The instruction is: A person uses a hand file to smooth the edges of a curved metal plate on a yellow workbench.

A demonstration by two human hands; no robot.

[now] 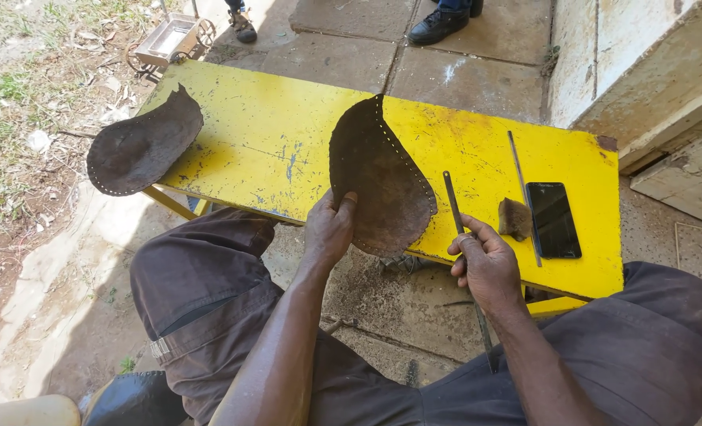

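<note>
- The left hand pinches the lower edge of a rusty, curved sheet-metal piece with a row of small holes along its rim, which stands half-upright on the yellow painted bench, its lower part hanging past the near edge. Held only at that edge, the sheet could, I judge, tip or slide off towards the lap.
- The right hand is closed round a thin dark metal strip, well apart from the left. Its upper end lies on the bench close to the sheet; a slip might scrape the fingers on the rough rim.
- A black phone and a small rusty scrap lie just beside the right hand, easily knocked.
- A second rusty piece overhangs the far left corner of the bench.
- The strip's lower end is hard to follow below the wrist; bystanders show only as shoes at the top.
</note>
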